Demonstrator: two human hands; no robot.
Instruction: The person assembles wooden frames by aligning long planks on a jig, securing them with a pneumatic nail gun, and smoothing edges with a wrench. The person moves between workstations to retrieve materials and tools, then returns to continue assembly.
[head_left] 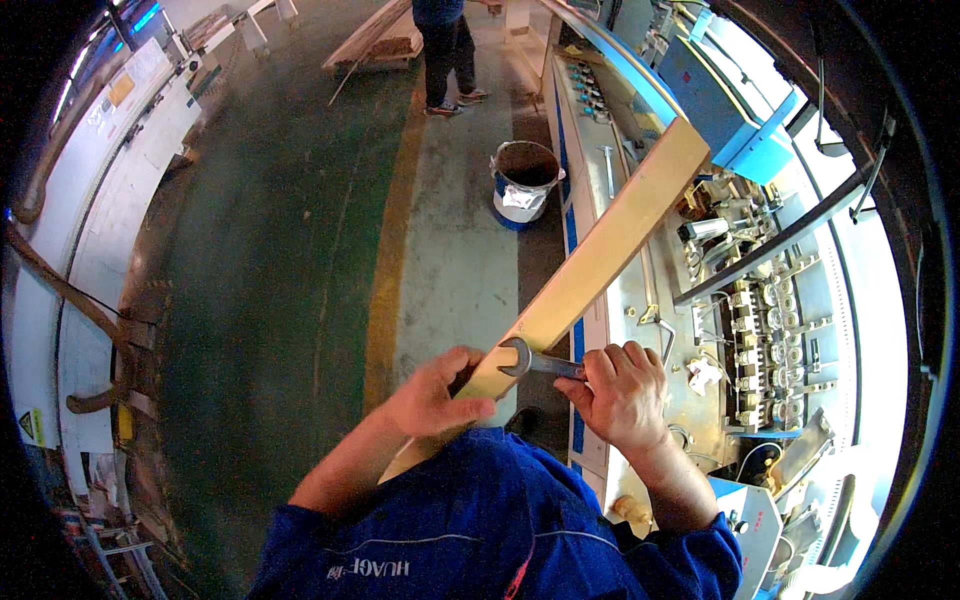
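Observation:
A long, pale wooden board runs slantwise from my body up to the right. My left hand grips it near its lower part, thumb across the top face and fingers partly hidden at the far edge. In my closed right hand is a metal open-end wrench. The wrench's jaw lies over the board's face, just to the right of my left hand. Whether the jaw touches the wood or hovers close above it I cannot tell.
To the right is a long machine bed with rows of metal rollers and fittings. Another wrench lies on it. A bucket stands on the floor ahead. Farther off, a person stands by stacked timber. White machine cabinets line the left.

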